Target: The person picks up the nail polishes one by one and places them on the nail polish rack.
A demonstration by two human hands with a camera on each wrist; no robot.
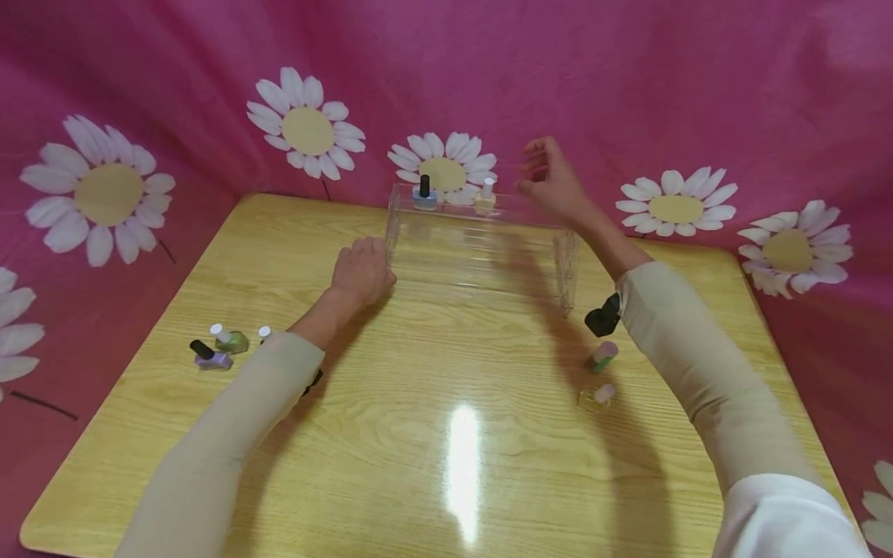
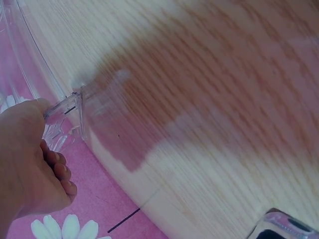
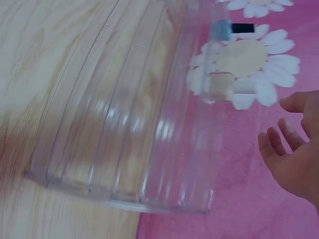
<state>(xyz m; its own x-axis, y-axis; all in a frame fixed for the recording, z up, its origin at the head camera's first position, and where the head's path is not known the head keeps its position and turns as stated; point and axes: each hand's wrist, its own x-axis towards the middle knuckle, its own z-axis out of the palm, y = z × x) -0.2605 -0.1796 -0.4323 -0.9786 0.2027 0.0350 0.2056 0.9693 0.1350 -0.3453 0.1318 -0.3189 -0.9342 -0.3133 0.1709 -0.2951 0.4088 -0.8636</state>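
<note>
A clear, stepped acrylic rack (image 1: pixel 460 267) stands at the back of the table. My left hand (image 1: pixel 361 270) grips its left end; in the left wrist view, the fingers are curled and the thumb side meets the clear corner (image 2: pixel 75 107). On the top tier sit a light blue nail polish bottle (image 1: pixel 425 196) with a black cap and a pale peach nail polish bottle (image 1: pixel 485 198) with a white cap. My right hand (image 1: pixel 553 180) is raised above the rack's right part, right of the peach bottle, fingers loosely bent and holding nothing.
At the right lie a black bottle (image 1: pixel 603 316), a green bottle with a pink cap (image 1: pixel 604 356) and a yellowish bottle (image 1: pixel 595 398). Purple (image 1: pixel 212 358) and green (image 1: pixel 232 341) polish bottles stand at the left, others partly behind the left sleeve. A pink flowered cloth (image 1: pixel 558 70) hangs behind.
</note>
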